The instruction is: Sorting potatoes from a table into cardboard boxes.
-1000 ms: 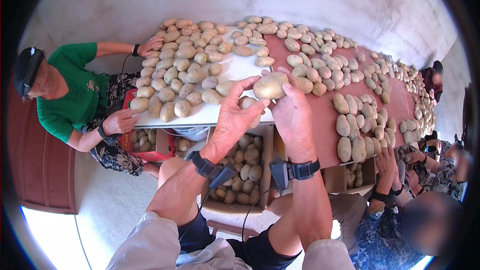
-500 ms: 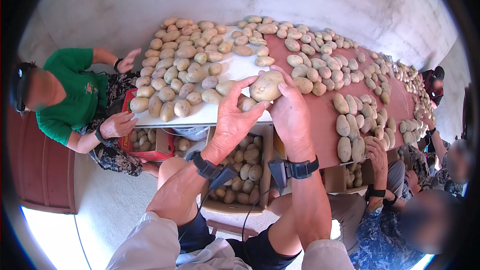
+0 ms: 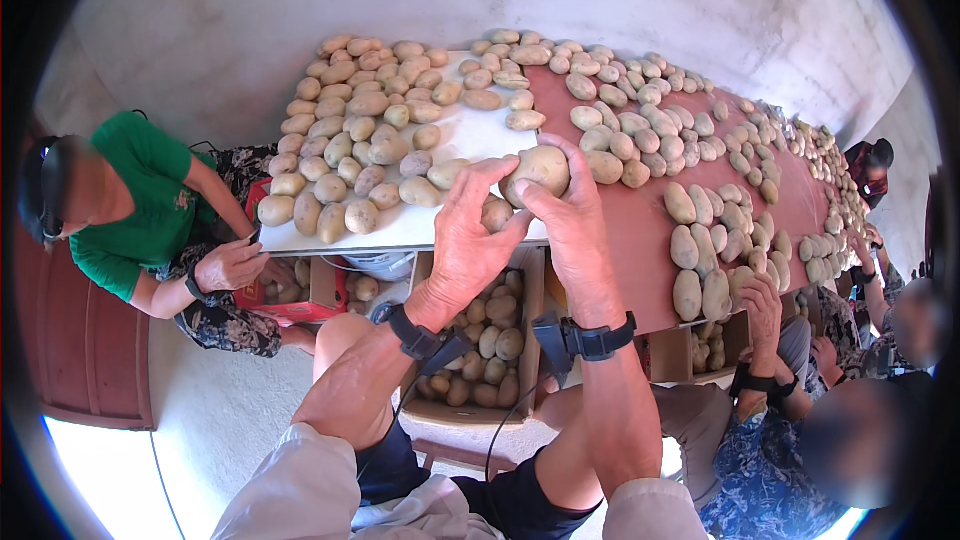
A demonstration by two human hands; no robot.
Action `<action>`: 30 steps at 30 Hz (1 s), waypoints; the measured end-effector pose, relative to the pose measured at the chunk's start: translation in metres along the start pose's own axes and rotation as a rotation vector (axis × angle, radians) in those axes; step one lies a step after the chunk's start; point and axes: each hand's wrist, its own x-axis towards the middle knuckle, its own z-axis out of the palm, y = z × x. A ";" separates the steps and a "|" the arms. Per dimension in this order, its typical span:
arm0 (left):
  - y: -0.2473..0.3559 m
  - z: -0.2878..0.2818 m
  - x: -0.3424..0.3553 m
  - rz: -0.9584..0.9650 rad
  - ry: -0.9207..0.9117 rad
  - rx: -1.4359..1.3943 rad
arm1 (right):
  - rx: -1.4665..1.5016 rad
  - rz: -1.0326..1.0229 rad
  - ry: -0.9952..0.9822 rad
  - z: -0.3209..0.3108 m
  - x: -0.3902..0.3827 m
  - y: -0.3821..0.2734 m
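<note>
Over the near edge of the table, I hold a large yellowish potato [image 3: 541,170] up in front of me. My right hand [image 3: 582,235] wraps round it, thumb across its near side and fingers behind. My left hand [image 3: 468,240] is curved, its fingertips against the potato's left side. Between the left thumb and fingers shows a smaller potato [image 3: 496,213]; whether that hand holds it or it lies on the table, I cannot tell. Potatoes [image 3: 345,130] cover much of the white tabletop [image 3: 470,148] to the left.
More potatoes lie in groups on the reddish-brown tabletop [image 3: 640,240] at right. A cardboard box [image 3: 470,415] of potatoes stands below me, a red box [image 3: 325,285] left of it. A person in green [image 3: 150,200] sits at left; others [image 3: 770,460] sit at right.
The large potato has turned in my hands, my right thumb now across its near face. The person in green has lowered the raised hand toward the red box and leans differently.
</note>
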 end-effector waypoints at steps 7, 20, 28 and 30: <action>0.001 0.001 0.000 0.014 0.002 0.002 | 0.124 0.011 0.045 -0.002 0.001 0.003; 0.001 0.000 -0.001 -0.031 -0.002 0.012 | 0.274 0.113 0.047 -0.003 0.004 0.004; -0.006 0.002 -0.003 -0.109 -0.037 -0.114 | 0.430 0.089 0.016 -0.007 0.006 0.007; -0.007 0.004 -0.006 -0.203 -0.066 -0.218 | 0.470 0.079 0.031 -0.010 0.007 0.006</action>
